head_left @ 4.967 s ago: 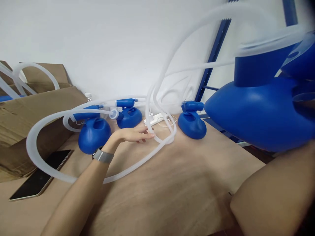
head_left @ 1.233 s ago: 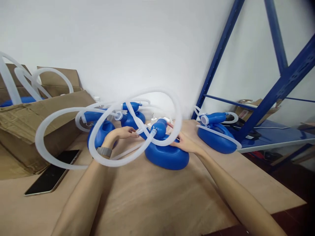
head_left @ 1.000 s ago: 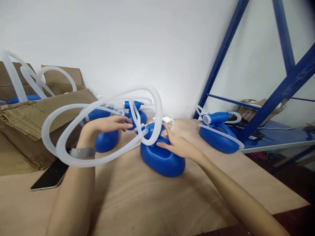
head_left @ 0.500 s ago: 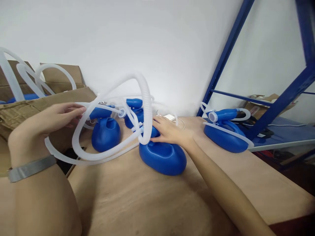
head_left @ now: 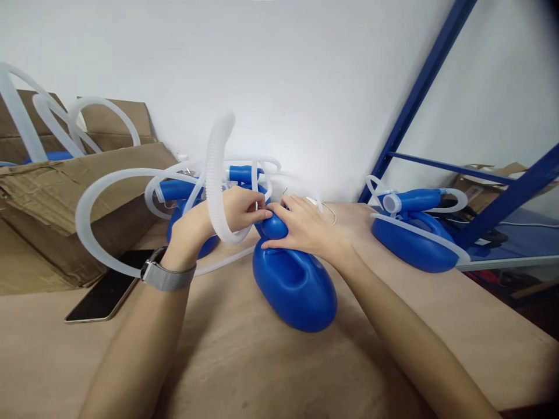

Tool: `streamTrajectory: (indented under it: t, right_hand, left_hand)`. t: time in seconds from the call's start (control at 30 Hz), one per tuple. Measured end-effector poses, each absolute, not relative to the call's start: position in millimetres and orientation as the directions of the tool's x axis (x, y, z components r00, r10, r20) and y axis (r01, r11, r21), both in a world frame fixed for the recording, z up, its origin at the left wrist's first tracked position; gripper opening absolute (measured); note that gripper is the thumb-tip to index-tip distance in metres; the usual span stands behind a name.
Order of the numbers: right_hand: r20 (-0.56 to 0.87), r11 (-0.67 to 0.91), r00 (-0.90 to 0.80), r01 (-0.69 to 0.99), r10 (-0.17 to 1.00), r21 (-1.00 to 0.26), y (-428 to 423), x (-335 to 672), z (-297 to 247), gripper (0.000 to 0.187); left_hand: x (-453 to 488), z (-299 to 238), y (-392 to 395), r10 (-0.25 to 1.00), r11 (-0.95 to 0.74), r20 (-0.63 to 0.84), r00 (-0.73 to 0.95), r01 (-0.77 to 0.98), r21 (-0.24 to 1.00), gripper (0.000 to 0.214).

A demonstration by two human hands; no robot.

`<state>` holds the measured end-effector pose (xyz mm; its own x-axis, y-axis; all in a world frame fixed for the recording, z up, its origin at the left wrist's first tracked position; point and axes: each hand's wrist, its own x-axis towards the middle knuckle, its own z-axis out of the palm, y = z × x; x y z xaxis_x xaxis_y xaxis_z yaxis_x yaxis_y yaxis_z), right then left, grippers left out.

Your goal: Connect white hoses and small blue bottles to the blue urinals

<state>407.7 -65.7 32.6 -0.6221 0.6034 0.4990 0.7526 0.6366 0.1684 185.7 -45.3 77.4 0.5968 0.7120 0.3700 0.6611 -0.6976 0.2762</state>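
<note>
Up front, two bare forearms run out over the wooden surface [head_left: 244,372], with a metal-band wristwatch [head_left: 168,277] on the left one. Past them a blue container [head_left: 297,288] stands on the surface at the middle of the view, its neck pointing toward 12 o'clock. The right hand [head_left: 308,228] lies over that neck, fingers wrapped on it with the thumb underneath. The left hand [head_left: 238,210] meets it from 9 o'clock, fingers pinched together on the end of a white corrugated hose [head_left: 213,174] right at the neck's tip. The hose curls under the hand and rises toward 12 o'clock. At 8 o'clock from the container a dark phone [head_left: 107,294] lies flat. Farther off, at 10 o'clock, sits a cardboard box [head_left: 65,186] with more tubing looping out of it. Just behind the hands, rear containers [head_left: 174,191] are partly hidden. At 2 o'clock a side container [head_left: 413,238] with its own tubing lies beside a blue rack [head_left: 425,75].
</note>
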Motion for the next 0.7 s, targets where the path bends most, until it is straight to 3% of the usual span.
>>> streamTrajectory:
  t: [0.3, 0.7]
  right_hand:
    - [0.512, 0.563, -0.546, 0.815, 0.663, 0.138, -70, 401, 34, 0.061]
    - [0.553, 0.552, -0.533, 0.82, 0.64, 0.152, -68, 397, 29, 0.063]
  left_hand:
    - [183, 75, -39, 0.668, -0.706, 0.502, 0.549, 0.68, 0.196, 0.037]
    - [173, 77, -37, 0.579, -0.791, 0.473, 0.664, 0.598, 0.128, 0.03]
